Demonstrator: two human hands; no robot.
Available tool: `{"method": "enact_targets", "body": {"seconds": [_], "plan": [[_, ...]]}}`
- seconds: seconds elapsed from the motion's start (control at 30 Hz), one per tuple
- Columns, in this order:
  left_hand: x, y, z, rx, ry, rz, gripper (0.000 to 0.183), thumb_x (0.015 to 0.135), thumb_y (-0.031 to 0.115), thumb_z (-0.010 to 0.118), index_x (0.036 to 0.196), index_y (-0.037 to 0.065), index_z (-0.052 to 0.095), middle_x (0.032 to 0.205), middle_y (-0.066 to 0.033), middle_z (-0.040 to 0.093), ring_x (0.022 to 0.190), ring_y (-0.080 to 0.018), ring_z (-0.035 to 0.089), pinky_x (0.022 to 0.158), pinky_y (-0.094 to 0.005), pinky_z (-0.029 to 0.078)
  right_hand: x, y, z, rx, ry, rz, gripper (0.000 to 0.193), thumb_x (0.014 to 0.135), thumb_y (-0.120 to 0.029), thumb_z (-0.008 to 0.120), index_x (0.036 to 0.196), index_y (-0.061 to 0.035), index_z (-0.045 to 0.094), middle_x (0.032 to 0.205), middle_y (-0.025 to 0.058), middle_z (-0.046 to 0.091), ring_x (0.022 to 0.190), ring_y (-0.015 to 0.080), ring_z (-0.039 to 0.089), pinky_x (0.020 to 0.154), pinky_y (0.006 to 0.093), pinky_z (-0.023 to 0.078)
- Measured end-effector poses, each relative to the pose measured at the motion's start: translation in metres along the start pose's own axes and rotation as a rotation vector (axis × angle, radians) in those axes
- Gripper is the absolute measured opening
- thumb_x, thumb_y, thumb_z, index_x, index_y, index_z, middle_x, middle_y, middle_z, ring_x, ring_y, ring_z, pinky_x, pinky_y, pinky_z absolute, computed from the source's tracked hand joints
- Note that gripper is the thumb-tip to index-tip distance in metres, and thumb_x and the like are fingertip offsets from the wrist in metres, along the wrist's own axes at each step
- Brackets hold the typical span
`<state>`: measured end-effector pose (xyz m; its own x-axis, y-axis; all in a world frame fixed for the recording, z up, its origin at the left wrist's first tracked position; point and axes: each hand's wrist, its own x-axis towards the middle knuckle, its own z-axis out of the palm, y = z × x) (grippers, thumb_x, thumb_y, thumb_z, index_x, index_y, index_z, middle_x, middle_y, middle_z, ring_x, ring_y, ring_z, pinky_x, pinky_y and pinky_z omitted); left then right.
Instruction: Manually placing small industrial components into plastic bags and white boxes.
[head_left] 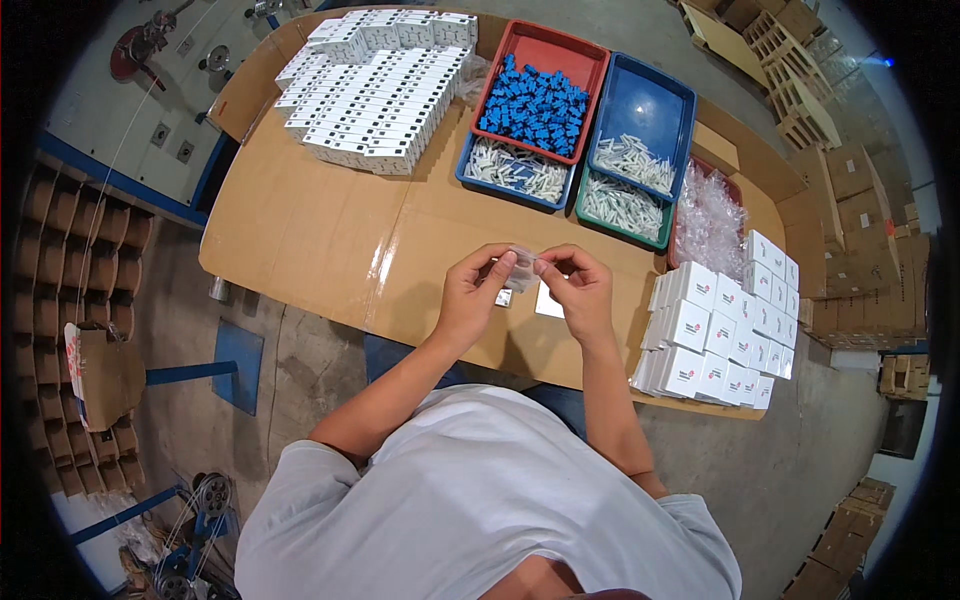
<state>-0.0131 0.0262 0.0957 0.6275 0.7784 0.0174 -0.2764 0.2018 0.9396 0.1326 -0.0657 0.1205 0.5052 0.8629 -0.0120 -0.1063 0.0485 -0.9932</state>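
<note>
Both hands meet over the near middle of the cardboard-covered table. My left hand (475, 290) pinches one side of a small clear plastic bag (521, 268). At its other edge, the thumb and fingers of my right hand (580, 287) are closed on the same bag. What the bag contains, if anything, is too small to make out. Below it on the table lies a small white piece with dark marks (503, 297), partly covered by my left hand. A white box or card (549, 300) lies beside it, half hidden by my right hand.
Stacked white boxes (375, 95) stand at the far left, more white boxes (715, 335) at the right. Behind my hands are a red tray (598, 50) of blue parts, blue (685, 125) and green (585, 212) trays of white plugs, and clear plastic bags (705, 220). Cardboard walls edge the table.
</note>
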Motion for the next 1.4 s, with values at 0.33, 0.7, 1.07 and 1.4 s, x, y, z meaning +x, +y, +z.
{"method": "enact_targets", "body": {"seconds": [0.33, 0.7, 1.07, 1.4], "plan": [[-0.001, -0.004, 0.000, -0.027, 0.029, -0.005, 0.022, 0.103, 0.018, 0.063, 0.114, 0.000, 0.070, 0.100, -0.0025, 0.071, 0.091, -0.0082, 0.064, 0.082, -0.0244, 0.053, 0.003, 0.001, 0.004, -0.047, -0.016, -0.121, 0.011, 0.089, 0.002, 0.073, 0.100, 0.0020, 0.071, 0.093, 0.0020, 0.068, 0.079, 0.0066, 0.057, 0.071, 0.0216, 0.047], [0.001, 0.005, 0.001, 0.169, 0.076, 0.058, 0.017, 0.101, 0.013, 0.064, 0.111, 0.000, 0.070, 0.102, -0.0042, 0.071, 0.093, -0.0101, 0.066, 0.084, -0.0246, 0.052, 0.003, 0.006, 0.009, -0.089, 0.017, -0.145, 0.008, 0.090, 0.000, 0.074, 0.098, 0.0010, 0.073, 0.093, 0.0013, 0.066, 0.075, 0.0054, 0.053, 0.064, 0.0209, 0.041], [0.000, 0.008, -0.002, 0.153, 0.052, 0.098, 0.015, 0.097, 0.006, 0.068, 0.110, 0.000, 0.070, 0.104, -0.0051, 0.071, 0.103, -0.0129, 0.067, 0.092, -0.0268, 0.052, 0.001, 0.009, 0.006, -0.091, -0.001, -0.099, 0.006, 0.092, -0.002, 0.072, 0.097, 0.0007, 0.073, 0.090, -0.0012, 0.065, 0.074, 0.0038, 0.051, 0.063, 0.0202, 0.039], [-0.001, 0.004, -0.003, 0.208, 0.037, 0.124, 0.008, 0.098, 0.006, 0.066, 0.103, 0.000, 0.067, 0.100, -0.0027, 0.067, 0.096, -0.0102, 0.063, 0.089, -0.0256, 0.050, 0.001, 0.014, 0.007, -0.074, -0.018, -0.057, 0.005, 0.093, -0.003, 0.072, 0.097, -0.0001, 0.072, 0.085, -0.0040, 0.063, 0.072, 0.0025, 0.049, 0.062, 0.0193, 0.038]]}}
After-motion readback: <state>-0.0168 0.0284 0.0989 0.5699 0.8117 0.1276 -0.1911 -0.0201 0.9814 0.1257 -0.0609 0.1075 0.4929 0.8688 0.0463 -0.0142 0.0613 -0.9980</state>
